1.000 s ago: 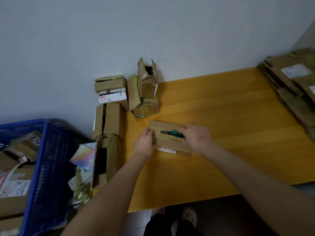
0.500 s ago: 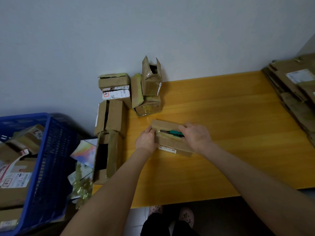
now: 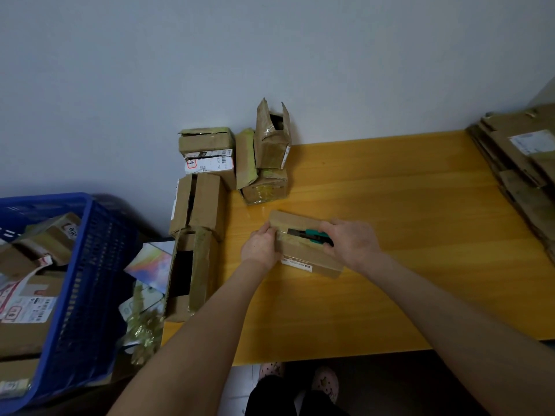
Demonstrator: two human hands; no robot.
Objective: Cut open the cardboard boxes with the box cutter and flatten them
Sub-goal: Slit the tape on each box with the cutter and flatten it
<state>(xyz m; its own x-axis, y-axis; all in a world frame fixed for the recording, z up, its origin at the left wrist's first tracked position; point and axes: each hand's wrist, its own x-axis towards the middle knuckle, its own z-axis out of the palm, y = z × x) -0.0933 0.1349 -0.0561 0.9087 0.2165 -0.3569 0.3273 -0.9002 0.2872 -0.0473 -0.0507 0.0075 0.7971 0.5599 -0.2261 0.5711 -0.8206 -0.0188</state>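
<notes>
On the table [image 3: 420, 205], your left hand [image 3: 260, 247] grips the box [image 3: 309, 256] steady; your right hand [image 3: 353, 243] grips the box cutter [image 3: 309, 234], seemingly along its tape.

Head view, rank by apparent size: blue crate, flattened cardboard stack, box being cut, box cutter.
1. Blue crate, though nearest the camera.
2. Flattened cardboard stack, cropped by the frame.
3. Box being cut.
4. Box cutter, partly covered by the right hand.

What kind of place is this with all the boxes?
Probably a spare room or storeroom used for breaking down parcels. A yellow wooden table stands against a bare pale wall, a blue plastic crate holds labelled cardboard boxes, and flattened brown cardboard is stacked at the table's right end.
</notes>
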